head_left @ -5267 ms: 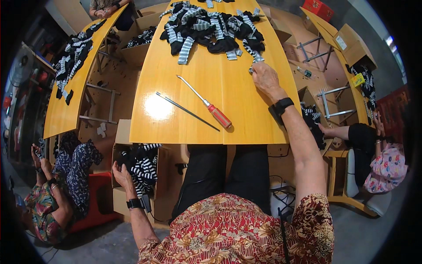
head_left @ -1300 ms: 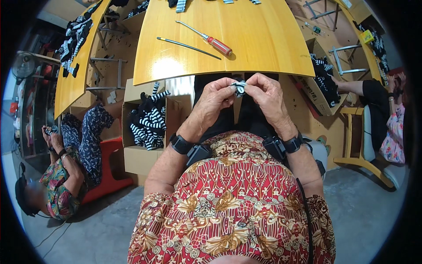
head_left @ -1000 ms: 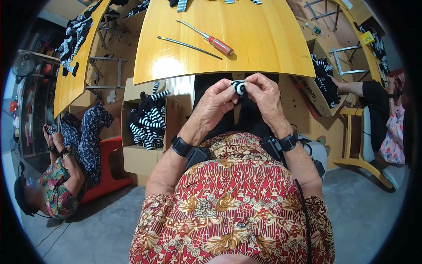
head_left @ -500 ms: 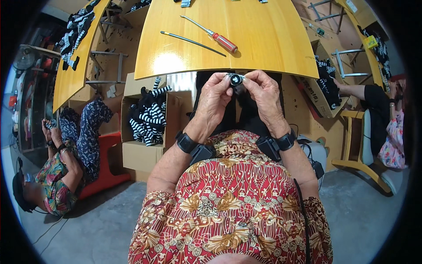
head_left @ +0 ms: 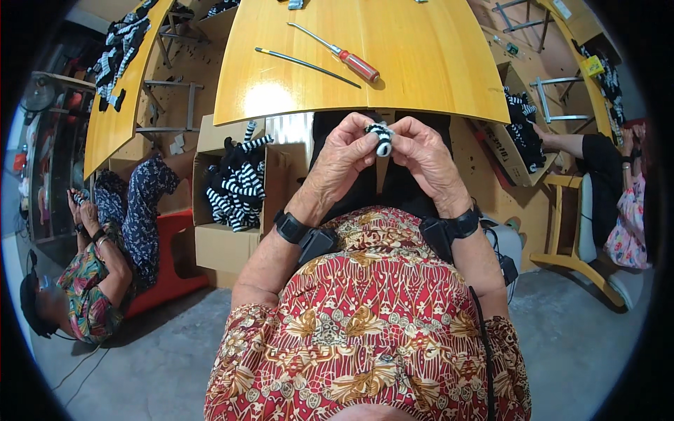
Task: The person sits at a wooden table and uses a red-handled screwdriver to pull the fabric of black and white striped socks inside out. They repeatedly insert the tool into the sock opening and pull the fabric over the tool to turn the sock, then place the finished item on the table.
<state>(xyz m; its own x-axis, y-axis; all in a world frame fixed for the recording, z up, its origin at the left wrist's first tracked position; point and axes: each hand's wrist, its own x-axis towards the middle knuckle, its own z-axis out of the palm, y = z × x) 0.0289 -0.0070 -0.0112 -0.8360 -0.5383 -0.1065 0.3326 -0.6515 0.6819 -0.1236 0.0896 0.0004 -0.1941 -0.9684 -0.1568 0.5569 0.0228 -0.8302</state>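
Note:
Between my fingers is a small black-and-white striped cloth tube (head_left: 382, 146), its pale rounded end pointing toward me. My left hand (head_left: 345, 151) pinches one side of it with thumb and fingertips. On the other side, my right hand (head_left: 425, 154) has a matching pinch. Both hands are just off the near edge of the yellow wooden table (head_left: 421, 91), over my dark-clad lap. On the tabletop beyond lie a screwdriver with a red handle (head_left: 359, 65) and a thin black rod (head_left: 309, 66) with a yellowish end.
A cardboard box (head_left: 235, 250) of striped pieces stands to my left, another box (head_left: 502, 140) to my right. One co-worker (head_left: 98, 281) sits at left on a red chair (head_left: 165, 245); another person (head_left: 627, 231) is at right by a wooden chair (head_left: 562, 256).
The held piece has turned: its dark round opening with a white middle faced up before, and now its striped side and pale end show. My forearms have shifted slightly.

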